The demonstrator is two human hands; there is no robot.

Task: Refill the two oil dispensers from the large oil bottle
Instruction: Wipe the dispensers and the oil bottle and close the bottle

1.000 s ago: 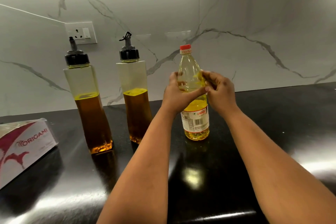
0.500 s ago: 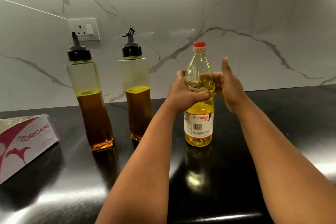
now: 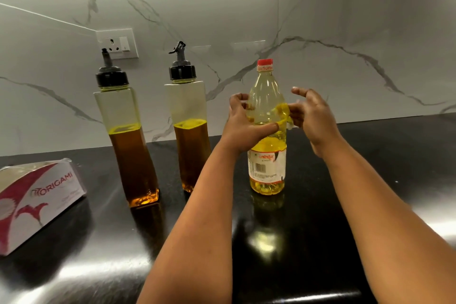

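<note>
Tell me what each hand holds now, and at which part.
The left hand holds the large oil bottle at the middle of its body, above the label. The right hand is beside the bottle, fingers loosely curled, without a clear grip.

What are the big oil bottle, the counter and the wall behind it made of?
The big oil bottle looks like thin clear plastic with a red screw cap and paper label. The counter seems polished black stone, since it mirrors the lights. The wall looks like white marble with grey veins, or an imitation.
</note>
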